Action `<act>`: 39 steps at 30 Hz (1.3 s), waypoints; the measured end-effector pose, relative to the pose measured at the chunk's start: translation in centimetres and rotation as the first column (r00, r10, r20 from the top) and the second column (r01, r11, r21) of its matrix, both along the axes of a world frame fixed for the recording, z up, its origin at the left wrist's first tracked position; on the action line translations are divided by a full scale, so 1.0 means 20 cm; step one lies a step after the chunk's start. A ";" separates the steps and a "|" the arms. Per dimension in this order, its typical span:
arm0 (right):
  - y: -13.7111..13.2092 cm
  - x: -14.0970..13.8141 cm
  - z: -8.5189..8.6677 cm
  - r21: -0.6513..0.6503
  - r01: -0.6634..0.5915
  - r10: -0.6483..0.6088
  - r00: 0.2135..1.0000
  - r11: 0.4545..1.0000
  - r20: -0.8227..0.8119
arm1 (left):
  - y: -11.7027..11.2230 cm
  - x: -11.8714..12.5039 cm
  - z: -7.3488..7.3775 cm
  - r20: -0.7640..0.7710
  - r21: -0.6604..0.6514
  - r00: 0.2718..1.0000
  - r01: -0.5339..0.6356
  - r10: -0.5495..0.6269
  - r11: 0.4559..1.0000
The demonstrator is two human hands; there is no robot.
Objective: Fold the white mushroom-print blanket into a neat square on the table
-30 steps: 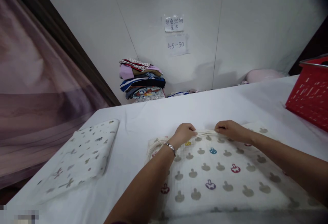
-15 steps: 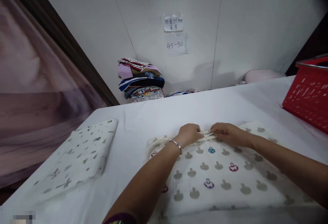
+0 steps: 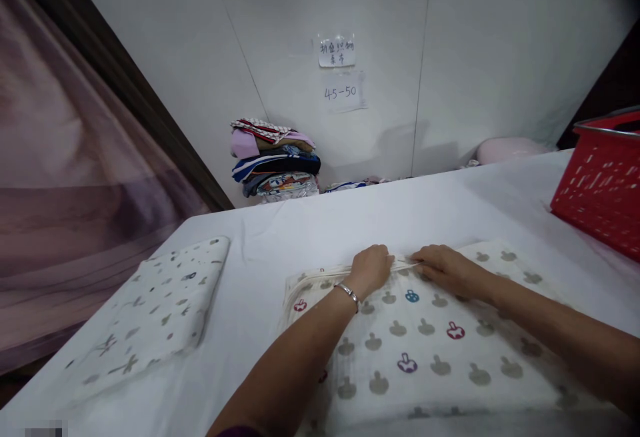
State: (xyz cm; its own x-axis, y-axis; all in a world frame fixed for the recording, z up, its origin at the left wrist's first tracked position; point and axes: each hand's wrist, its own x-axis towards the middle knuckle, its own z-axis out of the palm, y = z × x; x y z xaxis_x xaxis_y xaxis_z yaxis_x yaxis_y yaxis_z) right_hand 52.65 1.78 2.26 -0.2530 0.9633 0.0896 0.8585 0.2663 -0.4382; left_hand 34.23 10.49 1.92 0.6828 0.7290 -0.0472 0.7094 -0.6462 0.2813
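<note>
A white cloth [image 3: 430, 350] with grey, red, blue and purple mushroom prints lies folded in layers on the table in front of me. My left hand [image 3: 371, 269], with a silver bracelet at the wrist, is closed on the far edge of the cloth. A short way to its right, my right hand [image 3: 443, 267] pinches the same edge between thumb and fingers. The edge layers bunch slightly between the two hands. Both forearms reach across the cloth and cover parts of it.
On the left of the white table [image 3: 260, 330] lies another folded cloth [image 3: 165, 297] with small prints. A red basket [image 3: 600, 184] stands at the far right. Beyond the table rises a stack of folded fabrics [image 3: 275, 160] near the wall. A pink curtain [image 3: 75, 190] hangs at left.
My left fingers have closed more tightly on the cloth's edge, and the edge between my hands looks flatter. Both hands stay in nearly the same place.
</note>
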 end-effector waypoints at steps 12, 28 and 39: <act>0.06 0.00 0.04 -0.172 0.029 -0.022 0.999 0.985 0.042 | 0.03 0.00 0.05 0.057 -0.175 0.997 -0.046 0.056 0.984; 0.00 0.03 -0.07 0.032 0.034 -0.038 0.992 0.999 0.116 | -0.02 -0.08 -0.01 0.288 -0.014 0.940 0.197 -0.185 0.980; -0.01 0.03 -0.08 0.192 -0.058 0.063 0.998 0.980 -0.025 | -0.04 -0.09 -0.02 0.194 0.064 0.954 0.221 -0.230 0.973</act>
